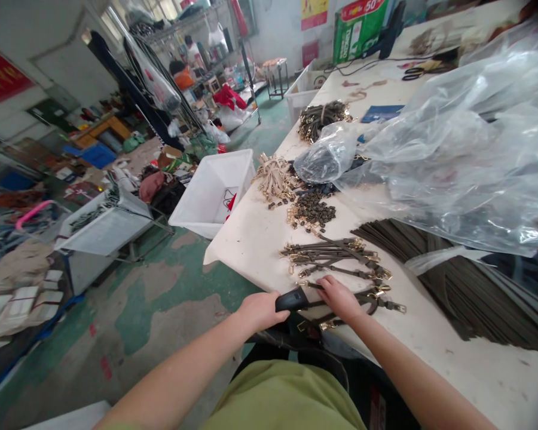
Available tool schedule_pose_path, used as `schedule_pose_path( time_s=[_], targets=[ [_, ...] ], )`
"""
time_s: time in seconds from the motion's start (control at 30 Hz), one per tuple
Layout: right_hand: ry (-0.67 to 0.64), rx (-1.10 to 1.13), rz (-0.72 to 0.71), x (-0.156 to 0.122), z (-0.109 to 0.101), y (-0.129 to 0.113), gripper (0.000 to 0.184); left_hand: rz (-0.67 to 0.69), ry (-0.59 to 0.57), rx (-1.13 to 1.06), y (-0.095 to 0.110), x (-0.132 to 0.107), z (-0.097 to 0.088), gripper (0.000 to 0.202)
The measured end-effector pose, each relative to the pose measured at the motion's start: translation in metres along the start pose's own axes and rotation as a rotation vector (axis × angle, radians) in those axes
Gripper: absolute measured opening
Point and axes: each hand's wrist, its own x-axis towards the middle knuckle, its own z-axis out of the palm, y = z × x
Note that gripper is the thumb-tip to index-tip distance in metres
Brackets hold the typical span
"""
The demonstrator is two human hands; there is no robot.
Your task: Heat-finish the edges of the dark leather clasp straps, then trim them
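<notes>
Head view is looking down on 2 bare forearms (179, 373) reaching over a white work table (251, 257). The left hand (260, 312) is clenching a black handle (291, 300), apparently part of a tool whose working end is hidden. The right hand (338, 298) is resting on a narrow dark strap (367, 301) fitted with gold-coloured metal clips (376, 291), which is lying near the table's edge; whether its fingers are pinching the strap cannot be told. The strap is looking light and limp, while the clips are adding small, hard, heavier ends, so its flat middle is seeming the easiest place to take hold. More clipped straps (327, 254) are lying in a loose group just beyond, near a heap of small dark pieces (311, 210), while clear plastic sheeting (452, 161) is spreading over the table's far side.
</notes>
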Motion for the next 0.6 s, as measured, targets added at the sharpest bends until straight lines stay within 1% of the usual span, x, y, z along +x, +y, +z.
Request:
schedule_pose_path(
  time_s=[0.1,0.17,0.27,0.33,0.47,0.6],
  targets=[
    [0.043,0.003,0.139,-0.008,-0.003,0.015,0.023,0.002,0.039,0.039,0.014,0.011,-0.002,0.047],
    [0.041,-0.002,0.183,-0.012,-0.003,0.024,0.023,0.024,0.054,0.065,0.029,0.024,-0.005,0.047],
    [0.114,0.021,0.165,-0.017,0.003,0.032,0.026,0.079,0.051,0.109,0.052,0.046,-0.011,0.044],
    [0.182,0.038,0.128,-0.018,0.009,0.035,0.028,0.108,0.04,0.14,0.062,0.057,-0.015,0.042],
    [0.242,0.054,0.081,-0.018,0.013,0.039,0.029,0.109,-0.005,0.191,0.067,0.063,-0.017,0.042],
    [0.259,0.068,0.075,-0.018,0.011,0.042,0.029,0.123,0.0,0.204,0.068,0.062,-0.016,0.045]
  ],
)
